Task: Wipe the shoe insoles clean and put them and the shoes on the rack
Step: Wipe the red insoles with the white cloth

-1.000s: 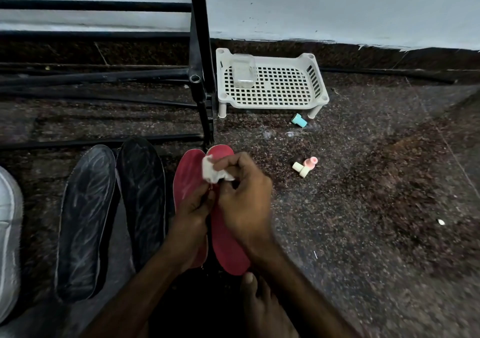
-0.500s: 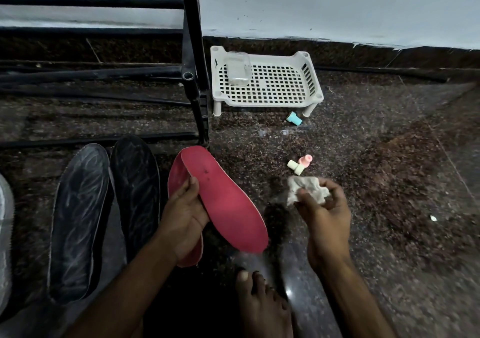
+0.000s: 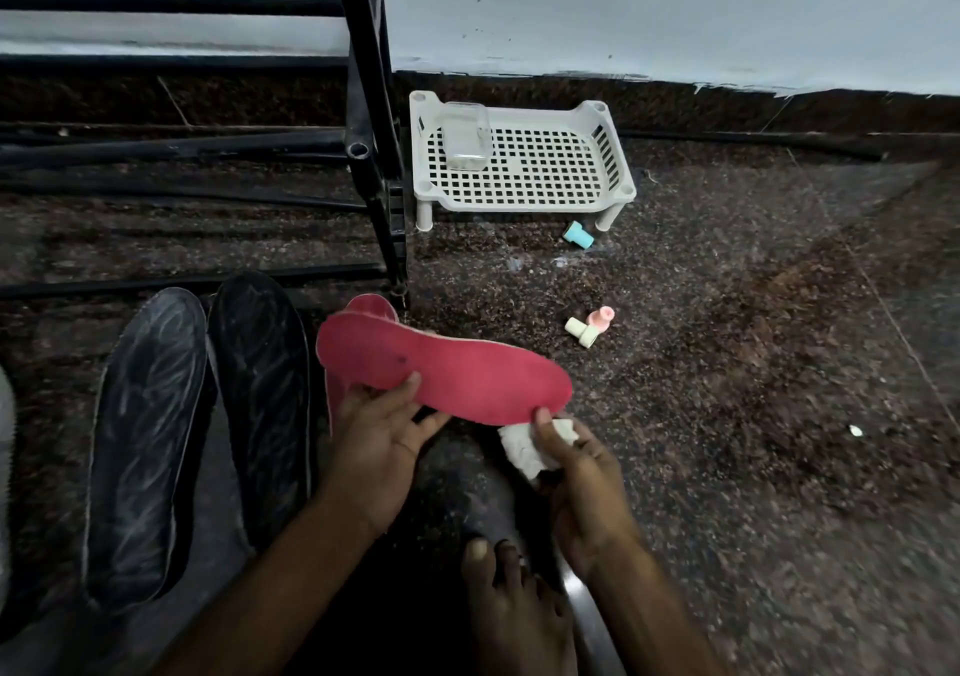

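The left hand (image 3: 379,441) pinches the red insole (image 3: 441,374) by its near edge, thumb on top and fingers beneath, holding it off the floor (image 3: 727,415) so that it lies almost level, one end pointing right. The right hand (image 3: 582,473) is curled round a crumpled white cloth (image 3: 522,452), its thumb tip touching the insole's right end. A second red insole (image 3: 371,306) lies on the floor under the held one, just beside two black insoles (image 3: 150,441) at the foot of the black rack (image 3: 371,104). Against the wall stands a white slotted tray (image 3: 519,202) on short legs. In its back left corner sits a clear plastic box (image 3: 465,143); what it holds I cannot tell. A blue peg (image 3: 578,235) lies by the tray's leg, and a pink peg (image 3: 601,317) and cream peg (image 3: 582,331) touch each other nearer in. Half a second ago the insole slanted down toward the person and the cloth hand was out by those two pegs, clear of it — now the insole has swung level and the cloth hand has come to its end
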### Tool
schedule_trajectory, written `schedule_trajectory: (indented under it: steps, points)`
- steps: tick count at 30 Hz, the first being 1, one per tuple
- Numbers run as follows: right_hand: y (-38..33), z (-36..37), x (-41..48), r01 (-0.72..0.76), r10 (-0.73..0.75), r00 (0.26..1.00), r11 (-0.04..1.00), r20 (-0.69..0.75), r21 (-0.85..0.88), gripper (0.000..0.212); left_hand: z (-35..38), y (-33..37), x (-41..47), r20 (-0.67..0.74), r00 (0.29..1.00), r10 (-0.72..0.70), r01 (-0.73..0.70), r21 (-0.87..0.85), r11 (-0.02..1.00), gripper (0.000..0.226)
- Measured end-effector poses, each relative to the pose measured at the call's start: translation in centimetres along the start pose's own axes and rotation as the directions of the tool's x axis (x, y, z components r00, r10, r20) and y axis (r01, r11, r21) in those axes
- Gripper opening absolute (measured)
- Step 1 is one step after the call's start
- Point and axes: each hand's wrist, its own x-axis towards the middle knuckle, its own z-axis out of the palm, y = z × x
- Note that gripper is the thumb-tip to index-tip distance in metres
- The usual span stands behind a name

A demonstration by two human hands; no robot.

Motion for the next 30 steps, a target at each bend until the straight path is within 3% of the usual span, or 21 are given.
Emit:
schedule_trajectory:
  steps: [2, 4, 8, 11, 14, 16, 19, 24, 27, 30]
  points:
    - [-1.3, -0.3, 1.1, 0.053, -0.055, 0.997, 0.998, -0.050, -0.035, 0.008, -0.9, -0.4, -1.1, 0.040, 0.999, -0.009, 0.006, 0.069, 0.998, 0.035]
    - [-3.1, -0.8, 2.4, 0.126, -0.139, 0.988, 0.976, -0.065, -0.177, 0.004, -2.0, -0.2, -1.8, 0.079, 0.996, -0.041, 0.031, 0.126, 0.992, 0.019]
    - [-7.7, -1.1, 5.1, 0.227, -0.244, 0.969, 0.805, 0.044, -0.548, 0.009, -4.0, 0.7, -2.1, 0.044, 0.999, -0.024, 0.008, 0.330, 0.944, 0.012]
    - [-10.4, 0.1, 7.2, 0.276, -0.233, 0.957, 0.567, 0.171, -0.776, 0.010, -4.8, 0.1, -2.2, 0.045, 0.993, -0.110, 0.056, 0.636, 0.770, 0.013]
    - [-10.9, 3.0, 9.1, 0.322, -0.263, 0.922, 0.118, 0.283, -0.939, 0.017, -4.9, -1.3, -2.1, 0.071, 0.965, -0.252, 0.082, 0.831, 0.551, 0.012]
    - [-10.2, 5.2, 9.8, 0.329, -0.267, 0.895, -0.146, 0.357, -0.933, 0.017, -4.5, -2.5, -1.7, 0.084, 0.964, -0.254, 0.032, 0.907, 0.420, 0.018]
    - [-8.4, 7.3, 10.8, 0.340, -0.233, 0.874, -0.335, 0.427, -0.879, 0.019, -3.3, -3.9, -1.0, 0.132, 0.973, -0.188, -0.095, 0.977, 0.192, 0.026]
    - [-6.9, 7.8, 11.4, 0.302, -0.216, 0.870, -0.475, 0.442, -0.827, 0.028, -2.3, -4.3, -0.5, 0.194, 0.957, -0.217, -0.213, 0.975, -0.067, 0.030]
    - [-6.9, 7.3, 11.4, 0.280, -0.204, 0.885, -0.485, 0.419, -0.828, 0.032, -2.0, -4.3, -0.5, 0.238, 0.950, -0.204, -0.284, 0.929, -0.238, 0.033]
    - [-7.0, 6.9, 11.1, 0.285, -0.219, 0.878, -0.474, 0.425, -0.833, 0.025, -2.1, -4.4, -0.5, 0.255, 0.946, -0.202, -0.311, 0.892, -0.327, 0.039]
